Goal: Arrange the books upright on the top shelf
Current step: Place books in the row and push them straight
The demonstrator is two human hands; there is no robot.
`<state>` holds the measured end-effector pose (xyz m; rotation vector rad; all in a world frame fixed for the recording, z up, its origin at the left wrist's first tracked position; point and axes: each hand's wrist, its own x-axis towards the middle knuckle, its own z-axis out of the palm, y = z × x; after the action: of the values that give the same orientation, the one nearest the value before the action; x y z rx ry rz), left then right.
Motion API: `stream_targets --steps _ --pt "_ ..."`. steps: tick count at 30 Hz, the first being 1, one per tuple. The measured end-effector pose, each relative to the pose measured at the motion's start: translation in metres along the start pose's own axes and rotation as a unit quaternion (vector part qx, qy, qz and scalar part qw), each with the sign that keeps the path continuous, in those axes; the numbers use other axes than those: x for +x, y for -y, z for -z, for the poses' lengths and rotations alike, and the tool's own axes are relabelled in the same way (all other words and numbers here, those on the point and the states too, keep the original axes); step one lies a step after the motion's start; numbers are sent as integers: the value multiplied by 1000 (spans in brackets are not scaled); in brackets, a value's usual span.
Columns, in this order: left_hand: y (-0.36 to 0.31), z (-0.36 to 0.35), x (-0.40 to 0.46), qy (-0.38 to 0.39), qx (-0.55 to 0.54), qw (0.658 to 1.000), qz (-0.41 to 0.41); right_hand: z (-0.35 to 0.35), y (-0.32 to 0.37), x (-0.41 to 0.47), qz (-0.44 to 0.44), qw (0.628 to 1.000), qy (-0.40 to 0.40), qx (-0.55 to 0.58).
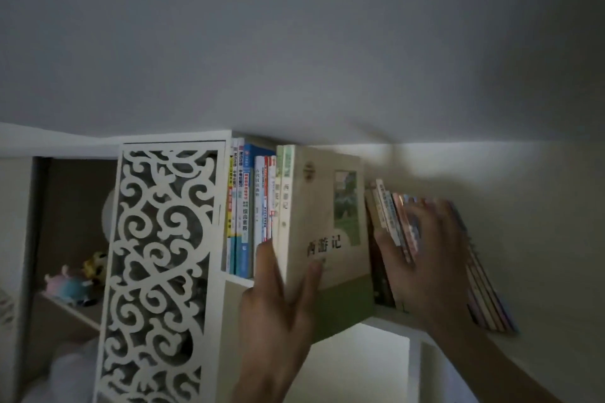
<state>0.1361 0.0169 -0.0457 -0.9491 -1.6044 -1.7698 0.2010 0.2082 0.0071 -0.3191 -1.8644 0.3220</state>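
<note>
On the top shelf (pixel 389 321) a row of upright books (pixel 244 206) stands at the left end. My left hand (pixel 278 307) grips a cream and green book (pixel 327 226) at the row's right end, thumb on its cover and fingers on its spine side; the book stands upright and sticks out past the shelf's front edge. To its right a bundle of thin books (pixel 396 216) leans to the left. My right hand (pixel 425 258) lies flat against that bundle with fingers spread, covering much of it.
A white carved lattice panel (pixel 160 265) stands left of the books. Behind it an open compartment holds small plush toys (pixel 75 278). A pale wall rises above and to the right of the shelf. Below the shelf is a lit white opening (pixel 357 366).
</note>
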Motion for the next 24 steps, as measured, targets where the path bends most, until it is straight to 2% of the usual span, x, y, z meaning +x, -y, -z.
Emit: stream_targets --steps 2,5,8,13,17,21,24 --pt "20 24 7 -37 67 997 -17 -24 14 17 45 985 -67 -154" --pt "39 43 15 -72 141 986 -55 -53 26 43 91 960 -33 -263" --pt "51 52 19 -66 165 982 -68 -70 27 63 126 938 8 -324" --pt "55 56 28 -13 176 983 -57 -81 28 68 144 931 19 -336" --pt "56 55 35 13 167 985 -40 -75 21 71 132 937 3 -323" --pt "64 59 37 20 209 977 -33 -70 16 75 112 946 -24 -304" --pt "59 57 38 65 225 972 -18 -68 14 77 99 948 -25 -302"
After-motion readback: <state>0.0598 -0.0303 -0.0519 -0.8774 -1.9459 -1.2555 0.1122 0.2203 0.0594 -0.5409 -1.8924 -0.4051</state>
